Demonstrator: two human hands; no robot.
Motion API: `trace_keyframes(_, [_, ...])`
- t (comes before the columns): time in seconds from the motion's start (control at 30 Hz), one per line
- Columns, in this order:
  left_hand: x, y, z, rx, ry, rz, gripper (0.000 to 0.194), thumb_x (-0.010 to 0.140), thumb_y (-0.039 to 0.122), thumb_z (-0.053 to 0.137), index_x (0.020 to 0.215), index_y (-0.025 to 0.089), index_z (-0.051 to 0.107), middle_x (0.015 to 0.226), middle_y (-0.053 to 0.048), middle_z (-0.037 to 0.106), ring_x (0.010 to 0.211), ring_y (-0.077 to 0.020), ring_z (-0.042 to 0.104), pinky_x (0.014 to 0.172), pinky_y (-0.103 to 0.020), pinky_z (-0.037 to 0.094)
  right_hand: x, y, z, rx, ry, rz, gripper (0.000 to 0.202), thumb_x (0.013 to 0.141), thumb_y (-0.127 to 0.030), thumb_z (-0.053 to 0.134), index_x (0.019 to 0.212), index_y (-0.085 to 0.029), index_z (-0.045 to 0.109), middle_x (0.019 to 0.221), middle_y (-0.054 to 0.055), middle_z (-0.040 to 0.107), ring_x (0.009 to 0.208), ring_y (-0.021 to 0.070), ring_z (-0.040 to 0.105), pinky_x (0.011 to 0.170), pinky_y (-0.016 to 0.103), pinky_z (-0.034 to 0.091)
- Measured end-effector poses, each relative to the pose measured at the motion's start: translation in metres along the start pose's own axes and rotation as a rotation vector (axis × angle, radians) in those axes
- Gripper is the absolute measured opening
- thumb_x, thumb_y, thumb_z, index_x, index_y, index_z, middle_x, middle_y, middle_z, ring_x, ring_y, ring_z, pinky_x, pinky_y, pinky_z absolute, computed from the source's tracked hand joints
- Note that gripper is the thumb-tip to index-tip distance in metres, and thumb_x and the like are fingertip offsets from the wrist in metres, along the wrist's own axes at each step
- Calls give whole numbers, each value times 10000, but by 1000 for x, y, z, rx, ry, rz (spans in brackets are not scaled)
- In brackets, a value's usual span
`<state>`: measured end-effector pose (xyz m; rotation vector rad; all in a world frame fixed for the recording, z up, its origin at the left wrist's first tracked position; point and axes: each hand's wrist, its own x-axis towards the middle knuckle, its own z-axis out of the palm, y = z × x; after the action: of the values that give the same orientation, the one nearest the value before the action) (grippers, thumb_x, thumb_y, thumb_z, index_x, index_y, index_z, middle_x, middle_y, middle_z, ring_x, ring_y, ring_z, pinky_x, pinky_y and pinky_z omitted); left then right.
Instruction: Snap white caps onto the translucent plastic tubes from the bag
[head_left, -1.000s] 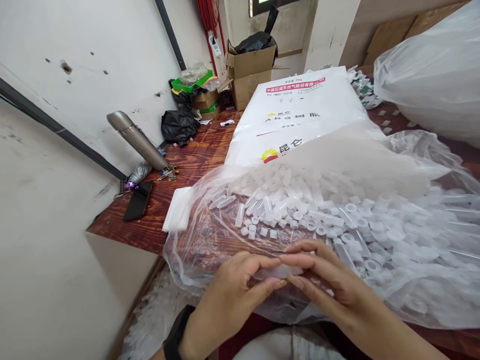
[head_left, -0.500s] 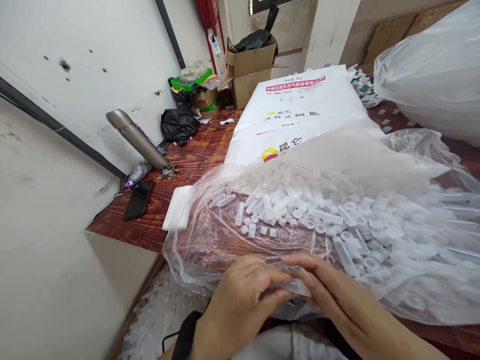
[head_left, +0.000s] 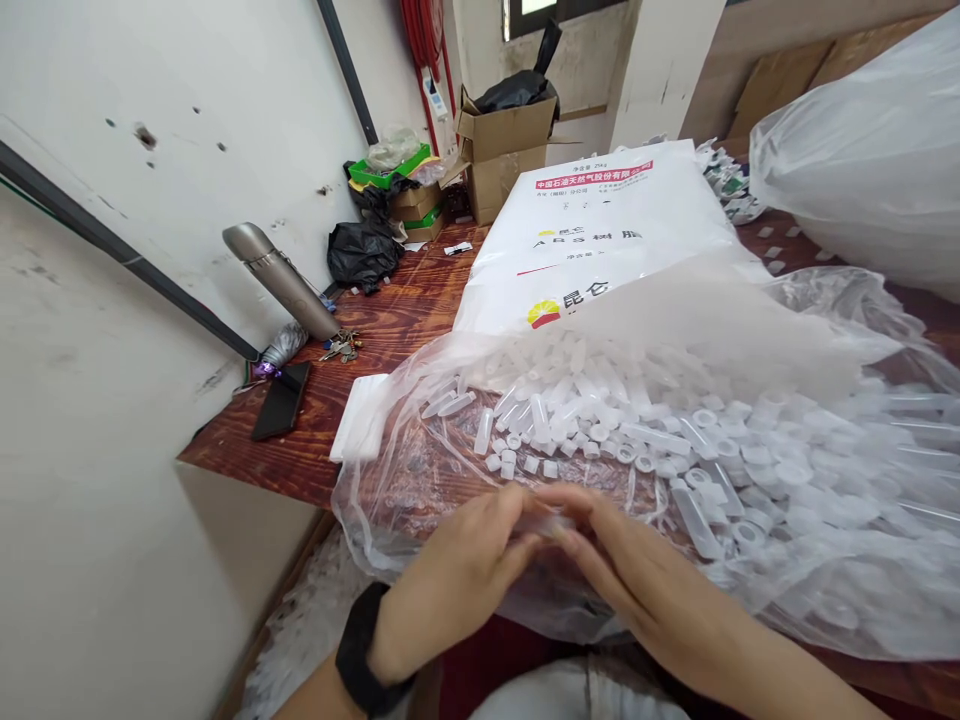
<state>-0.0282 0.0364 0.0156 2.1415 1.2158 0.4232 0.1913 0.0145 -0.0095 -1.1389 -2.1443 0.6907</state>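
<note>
Now a small translucent plastic tube point(head_left: 553, 522) sits pinched between the fingertips of both hands, just above the near edge of the clear plastic sheet point(head_left: 420, 500). The left hand point(head_left: 457, 580) curls its thumb and fingers onto one end; the right hand point(head_left: 630, 580) closes its fingertips on the other. Half a second ago the hands were lower and nearer the body, more of the tube showing; they have since risen toward the pile, and the fingers hide most of it. A black band point(head_left: 360, 650) wraps the left wrist. Beyond lies the heap of frosted, cylindrical tubes and ring-shaped caps point(head_left: 600, 420), loose on crinkled glossy film over the dark wood-grain table point(head_left: 390, 320). Behind it rests a smooth white printed sack point(head_left: 600, 230); a metal flask point(head_left: 281, 280), keys point(head_left: 341, 347) and a dark phone point(head_left: 279, 402) lie to the left.
</note>
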Motion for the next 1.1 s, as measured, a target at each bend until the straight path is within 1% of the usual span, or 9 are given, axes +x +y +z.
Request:
trace_keyframes(0.17, [44,-29,-24,218,193,-185,142,1042,240,503,1172,190,528,1125,-106,713,1091,-276,700,963,-429,550,35,31,14,-71,-2,33,304,1068,-221,455,1339,-210,593,1204,151,700,1142,318,696,984,551,579])
trace_keyframes(0.27, [68,-49,-30,289,207,-230,202,988,333,643,1105,187,566,1079,-119,720,1097,-332,691,974,-482,530,41,42,20,-51,-13,33,310,1032,-154,449,1220,-210,689,1121,141,702,1084,317,686,960,562,575])
trace_keyframes(0.37, [75,-60,-32,317,185,-213,103,989,273,634,1026,184,600,1078,-119,719,1106,-329,686,991,-484,517,35,40,13,26,1,76,305,1029,-178,468,1191,-218,723,1080,125,711,1060,298,691,964,539,572])
trace_keyframes(0.5, [62,-52,-31,271,184,-143,81,1013,186,562,1072,171,615,1178,-127,702,1171,-303,656,1040,-492,491,25,36,-3,214,70,193,231,1033,-311,562,1179,-266,734,1103,86,735,983,240,730,894,424,614])
trace_keyframes(0.67, [29,-16,-13,47,74,-2,155,1037,224,593,1182,236,647,1154,-17,759,1069,-189,717,943,-313,546,17,31,-6,499,213,339,328,1006,-526,633,1177,-252,692,1061,76,796,931,232,783,783,344,655])
trace_keyframes(0.8, [12,4,5,-211,48,53,201,1049,268,595,1233,228,665,1209,-43,759,1116,-212,706,981,-341,525,12,20,-4,578,240,341,258,986,-490,683,1125,-281,741,1013,45,786,889,213,779,785,336,660])
trace_keyframes(0.87, [10,7,9,-268,55,34,210,1050,245,593,1246,224,665,1248,-46,748,1153,-209,692,1009,-341,512,8,16,-4,505,238,239,196,1005,-411,667,1132,-313,781,1066,49,781,990,224,766,882,360,648])
trace_keyframes(0.97, [9,7,10,-322,49,-2,198,1043,217,603,1228,224,673,1260,-39,742,1165,-197,683,1020,-327,505,0,14,-4,360,230,101,293,1038,-297,607,1270,-390,760,1230,43,765,1210,236,709,1011,368,607])
trace_keyframes(1.1, [7,4,11,-292,27,37,185,1041,243,625,1218,226,675,1221,-26,746,1139,-189,685,1006,-320,504,-9,14,-6,395,285,194,284,1002,-318,671,1268,-369,753,1249,60,725,1134,230,739,880,304,662])
